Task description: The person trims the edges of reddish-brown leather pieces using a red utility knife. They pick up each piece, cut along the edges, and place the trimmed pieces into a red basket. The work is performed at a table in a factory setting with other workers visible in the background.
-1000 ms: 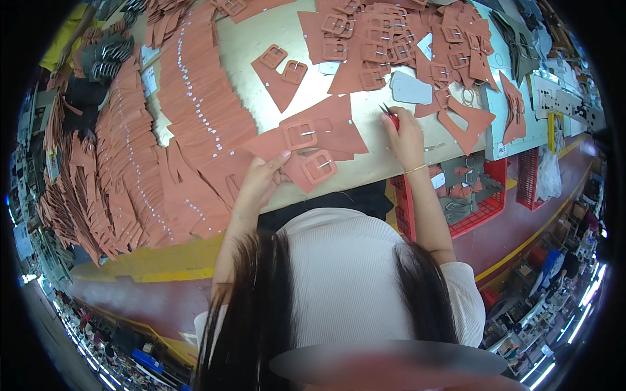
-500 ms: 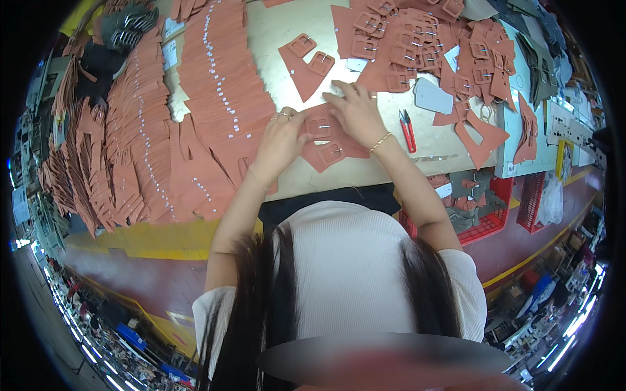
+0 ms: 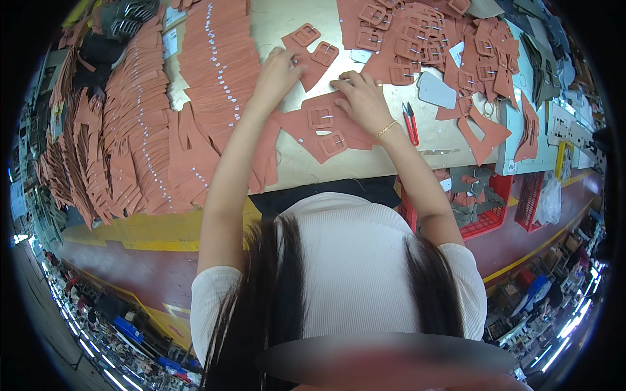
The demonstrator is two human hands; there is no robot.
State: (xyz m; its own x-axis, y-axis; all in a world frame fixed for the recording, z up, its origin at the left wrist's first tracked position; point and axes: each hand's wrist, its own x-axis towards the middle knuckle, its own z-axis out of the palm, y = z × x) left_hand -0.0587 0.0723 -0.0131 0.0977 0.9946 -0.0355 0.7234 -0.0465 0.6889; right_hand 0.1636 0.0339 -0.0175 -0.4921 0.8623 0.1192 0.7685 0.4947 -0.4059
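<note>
While both forearms stretch away from the near edge of the pale tabletop (image 3: 287,32), the left hand (image 3: 277,68) lies with its fingers curled down on a terracotta leather piece with a square buckle cut-out (image 3: 305,40), which rests with a second such piece (image 3: 324,53) toward the far middle of the tabletop; whether the fingers pinch it or only press on it cannot be told. The right hand (image 3: 360,99), with a ring and a thin gold bracelet, lies flat and mostly open, its fingertips pressing on two overlapping terracotta buckle straps (image 3: 323,127) near the middle of the near edge. Just right of that wrist lie small red-handled thread snips (image 3: 411,122), beside a grey oval template (image 3: 437,91). A heap of finished buckle pieces (image 3: 424,39) fills the far right corner, and long fanned rows of terracotta leather strips (image 3: 143,117) cover the left side. A red plastic crate (image 3: 479,199) sits below the near right edge.
</note>
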